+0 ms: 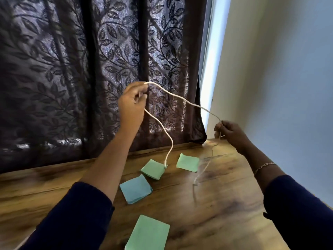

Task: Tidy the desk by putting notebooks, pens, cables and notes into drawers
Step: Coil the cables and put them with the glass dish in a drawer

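Left hand (132,103) raised, fingers curled round white cable (182,100). Right hand (232,134), lower, pinches the same cable. Slack hangs below left hand, its end touching green pad (153,169). Blue pad (135,188) and second green pad (187,162) lie on desk (225,195) beneath. Curtain (72,69) behind both hands.

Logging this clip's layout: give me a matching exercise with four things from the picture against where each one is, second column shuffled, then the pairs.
1. white cable
2. blue notes
3. bracelet
4. curtain

A. on the right wrist
B. hanging behind the desk
C. lying flat on the desk
D. held up in the air by the left hand and the right hand

Pairs: 1-D, 2-C, 3-A, 4-B
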The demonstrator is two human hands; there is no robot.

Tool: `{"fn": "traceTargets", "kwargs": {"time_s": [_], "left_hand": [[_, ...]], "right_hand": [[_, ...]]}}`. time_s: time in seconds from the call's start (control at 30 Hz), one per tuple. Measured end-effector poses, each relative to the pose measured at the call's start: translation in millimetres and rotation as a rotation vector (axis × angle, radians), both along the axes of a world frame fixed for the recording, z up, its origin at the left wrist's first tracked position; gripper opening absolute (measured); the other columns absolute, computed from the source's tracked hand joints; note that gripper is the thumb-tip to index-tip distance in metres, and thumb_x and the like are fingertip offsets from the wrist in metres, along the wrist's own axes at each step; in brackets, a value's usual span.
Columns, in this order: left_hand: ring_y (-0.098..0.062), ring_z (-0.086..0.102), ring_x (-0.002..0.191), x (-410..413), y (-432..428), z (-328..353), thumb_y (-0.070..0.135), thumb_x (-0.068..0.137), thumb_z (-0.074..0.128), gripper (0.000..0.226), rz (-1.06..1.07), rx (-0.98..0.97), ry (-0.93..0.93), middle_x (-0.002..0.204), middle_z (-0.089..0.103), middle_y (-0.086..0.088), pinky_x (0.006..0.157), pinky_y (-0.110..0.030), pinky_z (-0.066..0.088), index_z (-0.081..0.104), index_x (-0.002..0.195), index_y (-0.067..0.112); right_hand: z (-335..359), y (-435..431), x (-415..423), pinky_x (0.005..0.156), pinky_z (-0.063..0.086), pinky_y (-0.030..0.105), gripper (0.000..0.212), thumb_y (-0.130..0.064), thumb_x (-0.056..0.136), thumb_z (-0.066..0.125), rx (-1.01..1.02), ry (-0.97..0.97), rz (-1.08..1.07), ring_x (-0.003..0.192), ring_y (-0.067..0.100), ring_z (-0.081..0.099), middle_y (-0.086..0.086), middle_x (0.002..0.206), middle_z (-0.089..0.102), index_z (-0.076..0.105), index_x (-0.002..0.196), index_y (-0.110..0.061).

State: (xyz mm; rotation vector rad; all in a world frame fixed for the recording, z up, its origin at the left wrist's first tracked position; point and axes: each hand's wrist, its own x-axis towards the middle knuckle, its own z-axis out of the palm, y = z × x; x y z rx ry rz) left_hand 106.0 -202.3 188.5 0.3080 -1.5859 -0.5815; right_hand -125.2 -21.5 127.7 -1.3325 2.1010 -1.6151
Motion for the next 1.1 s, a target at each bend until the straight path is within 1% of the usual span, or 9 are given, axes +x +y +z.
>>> {"fn": "traceTargets", "kwargs": {"time_s": [0.13, 0.3, 0.53, 0.63, 0.73, 0.8, 0.87, 1.0, 1.1], "left_hand": [[0.0, 0.057, 0.092, 34, -19, 10, -0.007, 0.082, 0.058, 0.023, 0.027, 0.086, 0.084, 0.103, 0.059, -0.002, 0.087, -0.017, 0.047, 0.067, 0.102, -0.002], [-0.022, 0.06, 0.095, 77, -42, 8, -0.01, 0.079, 0.057, 0.024, -0.05, 0.312, 0.222, 0.094, 0.062, 0.0, 0.091, -0.034, 0.05, 0.066, 0.099, 0.0], [-0.003, 0.058, 0.065, 137, -59, 15, -0.006, 0.092, 0.04, 0.027, -0.261, 0.76, 0.521, 0.076, 0.058, 0.001, 0.071, -0.021, 0.05, 0.055, 0.078, 0.012], [-0.006, 0.059, 0.066, 138, -61, 6, -0.007, 0.087, 0.049, 0.021, -0.151, 0.735, 0.333, 0.082, 0.057, -0.001, 0.067, -0.022, 0.05, 0.059, 0.098, 0.007], [-0.033, 0.057, 0.104, 124, -30, -7, -0.011, 0.081, 0.05, 0.04, 0.012, 0.421, -0.031, 0.119, 0.056, -0.015, 0.091, -0.041, 0.048, 0.064, 0.113, 0.008], [-0.027, 0.051, 0.113, 116, 8, -14, -0.016, 0.08, 0.046, 0.046, -0.042, 0.213, -0.21, 0.133, 0.046, -0.009, 0.09, -0.031, 0.047, 0.065, 0.113, 0.01], [-0.018, 0.047, 0.118, 113, 50, -19, -0.014, 0.081, 0.051, 0.048, -0.226, 0.074, -0.332, 0.139, 0.043, -0.003, 0.091, -0.018, 0.043, 0.063, 0.118, 0.014], [-0.026, 0.042, 0.121, 113, 95, -39, 0.003, 0.082, 0.056, 0.059, -0.3, -0.139, -0.667, 0.14, 0.046, 0.001, 0.102, -0.033, 0.037, 0.045, 0.137, 0.023], [-0.03, 0.051, 0.114, 123, 96, -46, 0.012, 0.087, 0.053, 0.055, -0.257, -0.192, -0.706, 0.131, 0.055, -0.007, 0.094, -0.036, 0.041, 0.039, 0.14, 0.017]], "right_hand": [[12, -3, 21, 0.062, 0.042, 0.025, 0.026, -0.008, 0.097, 0.042, 0.039, -0.036, 0.11, 0.059, 0.014, 0.054, 0.009, 0.065, 0.051, 0.054, 0.074, -0.009], [14, 0, 47, 0.06, 0.041, 0.025, 0.026, -0.009, 0.096, 0.045, 0.182, -0.017, 0.225, 0.055, 0.014, 0.049, 0.006, 0.062, 0.049, 0.055, 0.072, -0.008], [-6, 30, 70, 0.058, 0.039, 0.027, 0.028, -0.02, 0.095, 0.046, 0.277, -0.132, 0.135, 0.059, 0.017, 0.04, 0.008, 0.064, 0.044, 0.055, 0.073, -0.005], [-5, 36, 93, 0.052, 0.03, 0.024, 0.031, -0.021, 0.097, 0.042, 0.251, -0.232, 0.083, 0.055, 0.014, 0.031, 0.004, 0.062, 0.035, 0.05, 0.07, -0.008], [10, 27, 129, 0.045, 0.025, 0.02, 0.031, -0.026, 0.096, 0.046, 0.236, -0.203, 0.029, 0.05, 0.012, 0.027, 0.001, 0.055, 0.032, 0.05, 0.071, -0.008], [25, 19, 158, 0.04, 0.022, 0.016, 0.035, -0.029, 0.095, 0.047, 0.218, -0.187, 0.036, 0.043, 0.009, 0.026, -0.001, 0.051, 0.031, 0.053, 0.068, -0.009], [39, 14, 187, 0.037, 0.018, 0.014, 0.037, -0.03, 0.096, 0.046, 0.22, -0.173, 0.092, 0.039, 0.007, 0.023, -0.002, 0.049, 0.03, 0.054, 0.066, -0.009], [55, 10, 232, 0.041, 0.016, 0.019, 0.037, -0.022, 0.097, 0.043, 0.28, -0.18, 0.188, 0.04, 0.007, 0.022, -0.002, 0.048, 0.032, 0.054, 0.064, -0.011], [56, 16, 247, 0.043, 0.016, 0.02, 0.039, -0.02, 0.096, 0.044, 0.303, -0.274, 0.223, 0.038, 0.006, 0.022, -0.003, 0.048, 0.033, 0.058, 0.06, -0.015]]}}
